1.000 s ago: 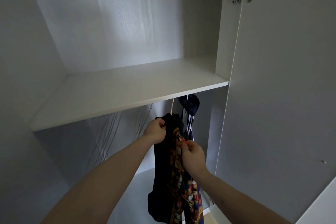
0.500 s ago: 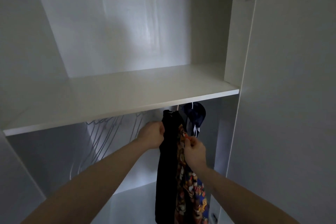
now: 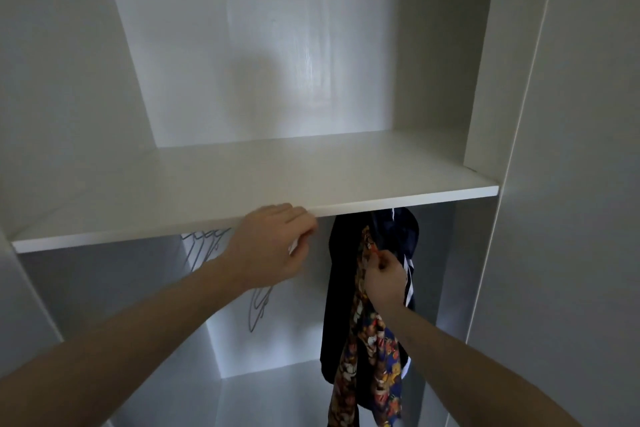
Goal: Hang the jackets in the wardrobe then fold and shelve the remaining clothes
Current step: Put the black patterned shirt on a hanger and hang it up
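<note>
We pinch the patterned jacket (image 3: 367, 333) with our right hand (image 3: 384, 279); it hangs under the white shelf (image 3: 242, 180) beside a navy garment (image 3: 398, 229). Our left hand (image 3: 270, 246) curls loosely, holding nothing clear. No readable writing.

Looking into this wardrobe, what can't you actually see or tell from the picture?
- Rail and hanger hooks: head view, hidden behind the shelf.
- Left hand: holds something white; its fingers cover it.
- Black jacket and patterned garment: hems cut off by the bottom edge.
- Empty wire hangers: dim and partly behind the left arm, uncountable.
- Right hand: its grip point is too small to identify.
</note>
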`<state>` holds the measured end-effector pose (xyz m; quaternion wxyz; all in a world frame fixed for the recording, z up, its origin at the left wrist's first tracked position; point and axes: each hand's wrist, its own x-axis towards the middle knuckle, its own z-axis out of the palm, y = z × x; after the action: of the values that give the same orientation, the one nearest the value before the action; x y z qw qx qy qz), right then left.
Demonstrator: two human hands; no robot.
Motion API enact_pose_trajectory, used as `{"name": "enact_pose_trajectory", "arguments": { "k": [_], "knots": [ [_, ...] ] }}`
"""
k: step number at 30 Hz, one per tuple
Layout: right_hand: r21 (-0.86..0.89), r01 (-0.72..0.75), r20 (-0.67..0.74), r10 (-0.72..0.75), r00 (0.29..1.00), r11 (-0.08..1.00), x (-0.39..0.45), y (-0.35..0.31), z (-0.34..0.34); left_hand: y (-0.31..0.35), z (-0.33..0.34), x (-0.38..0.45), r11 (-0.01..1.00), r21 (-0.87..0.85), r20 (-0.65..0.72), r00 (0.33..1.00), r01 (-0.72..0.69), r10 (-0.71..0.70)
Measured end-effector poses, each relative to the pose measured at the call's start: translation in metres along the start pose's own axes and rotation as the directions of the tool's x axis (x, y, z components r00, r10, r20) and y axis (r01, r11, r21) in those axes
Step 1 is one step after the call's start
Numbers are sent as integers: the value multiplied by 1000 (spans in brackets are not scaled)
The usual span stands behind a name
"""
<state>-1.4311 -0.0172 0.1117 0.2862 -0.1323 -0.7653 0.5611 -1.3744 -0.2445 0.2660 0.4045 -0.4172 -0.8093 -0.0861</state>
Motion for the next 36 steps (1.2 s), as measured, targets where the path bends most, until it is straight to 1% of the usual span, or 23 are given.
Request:
{"name": "enact_pose_trajectory", "arguments": {
  "k": [2, 4, 6, 8, 10, 13, 15, 20, 23, 25, 26, 28, 30, 31, 32, 33, 34, 36],
  "knots": [
    [-43, -10, 10, 10, 1000, 999, 12, -2, 1, -14, -8, 14, 999, 52, -39, 999, 17, -15],
    [-51, -34, 19, 35, 999, 998, 25, -1, 1, -31, -15, 27, 989, 73, -18, 992, 129, -128],
    [-73, -68, 24, 70, 997, 995, 37, -1, 0, -49, -19, 33, 960, 69, 46, 961, 270, -274],
    [-135, -76, 33, 81, 996, 988, 45, 3, -4, -60, -16, 35, 936, 67, 134, 927, 345, -351],
    [-203, -68, 53, 80, 995, 977, 50, 11, -10, -65, -13, 36, 925, 42, 202, 904, 377, -378],
    [-315, -83, 66, 109, 992, 945, 49, 31, -20, -68, -8, 36, 920, 32, 233, 892, 391, -387],
    [-386, -83, 62, 116, 991, 919, 48, 42, -26, -70, -6, 35, 906, 17, 251, 875, 424, -414],
    [-463, -97, 78, 150, 986, 881, 54, 43, -40, -72, -6, 36, 873, -5, 343, 821, 488, -457],
    [-458, -115, 85, 172, 982, 882, 50, 36, -44, -72, -8, 37, 868, -19, 370, 810, 496, -455],
    [-475, -81, 50, 118, 992, 876, 42, 31, -40, -73, -8, 37, 861, -19, 378, 801, 508, -464],
    [-498, -44, 26, 65, 998, 866, 35, 29, -37, -73, -7, 38, 858, -16, 383, 796, 514, -470],
    [-526, 94, 24, -95, 995, 845, 22, 22, -28, -72, -5, 39, 851, -6, 397, 782, 526, -480],
    [-464, 254, 113, -228, 967, 849, 9, 15, -12, -73, -4, 41, 840, 8, 425, 759, 542, -494],
    [-392, 296, 190, -239, 952, 871, 2, 11, -1, -74, -4, 41, 833, 14, 442, 744, 553, -501],
    [-307, 290, 284, -204, 937, 906, -4, 5, 13, -74, -4, 41, 825, 15, 457, 730, 565, -509],
    [-241, 237, 389, -130, 912, 941, -9, -2, 28, -75, -4, 42, 816, 14, 467, 718, 578, -516],
    [-206, 152, 485, -34, 874, 967, -15, -9, 44, -76, -4, 43, 806, 11, 475, 707, 591, -525],
    [-190, -3, 598, 119, 792, 982, -23, -21, 80, -76, -5, 44, 794, 4, 486, 693, 608, -533]
  ]
}}
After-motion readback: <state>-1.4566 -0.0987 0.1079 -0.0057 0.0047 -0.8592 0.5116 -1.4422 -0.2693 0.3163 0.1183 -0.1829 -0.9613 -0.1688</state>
